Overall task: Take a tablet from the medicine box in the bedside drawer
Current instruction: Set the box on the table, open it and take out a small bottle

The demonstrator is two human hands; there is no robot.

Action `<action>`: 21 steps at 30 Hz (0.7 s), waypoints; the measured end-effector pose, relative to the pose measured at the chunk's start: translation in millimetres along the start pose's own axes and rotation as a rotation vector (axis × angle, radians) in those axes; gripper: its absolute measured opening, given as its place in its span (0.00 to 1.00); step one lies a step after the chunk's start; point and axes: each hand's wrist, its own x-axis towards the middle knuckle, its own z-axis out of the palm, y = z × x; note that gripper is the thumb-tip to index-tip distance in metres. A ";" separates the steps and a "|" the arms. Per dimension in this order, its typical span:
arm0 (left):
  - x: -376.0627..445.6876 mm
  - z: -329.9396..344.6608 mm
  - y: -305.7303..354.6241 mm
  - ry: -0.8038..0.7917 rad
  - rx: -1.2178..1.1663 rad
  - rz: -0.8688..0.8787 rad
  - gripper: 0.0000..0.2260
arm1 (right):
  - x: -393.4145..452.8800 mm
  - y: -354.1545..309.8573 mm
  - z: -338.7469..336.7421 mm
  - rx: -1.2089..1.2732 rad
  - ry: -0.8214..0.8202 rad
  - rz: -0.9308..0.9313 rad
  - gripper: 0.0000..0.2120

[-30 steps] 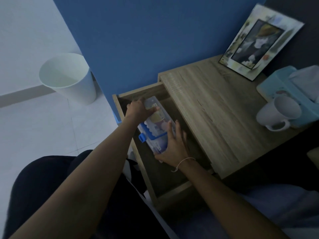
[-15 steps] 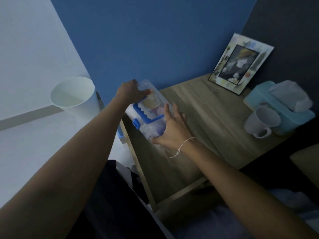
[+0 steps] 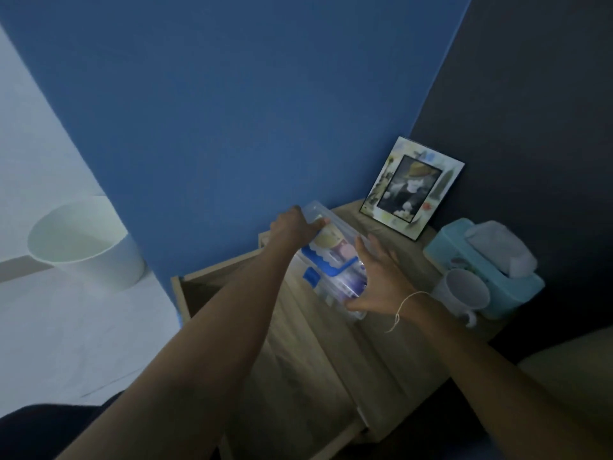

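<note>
The medicine box (image 3: 335, 260) is a clear plastic case with a blue handle and a blue latch, and coloured packets show through its lid. I hold it between both hands above the wooden bedside table top (image 3: 391, 353). My left hand (image 3: 292, 225) grips its far end. My right hand (image 3: 381, 280) clasps its near right side, fingers spread along the lid. The drawer (image 3: 185, 290) stands pulled out to the left below the box; my left forearm hides much of its inside. No tablet is visible.
A picture frame (image 3: 413, 187) leans against the dark wall at the back of the table. A teal tissue box (image 3: 481, 270) and a white mug (image 3: 464, 293) stand at the right. A white bin (image 3: 86, 244) sits on the floor at the left.
Both hands have lifted the medicine box out of the drawer and carried it right, over the table top. The view has tilted upward.
</note>
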 end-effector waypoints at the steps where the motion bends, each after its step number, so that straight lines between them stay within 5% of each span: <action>1: 2.6 4.3 0.4 -0.008 0.005 -0.002 0.36 | 3.5 5.2 0.4 0.002 -0.014 0.008 0.61; 14: 5.6 21.9 -3.9 0.027 -0.016 0.075 0.35 | 14.4 27.4 5.3 0.067 -0.010 0.010 0.58; 17: -6.9 27.8 -25.5 0.101 -0.149 0.235 0.30 | -4.7 20.9 24.3 0.178 0.201 0.066 0.49; 21: -23.8 36.7 -62.8 0.154 0.032 0.470 0.25 | -31.6 5.9 64.8 0.219 0.507 0.100 0.32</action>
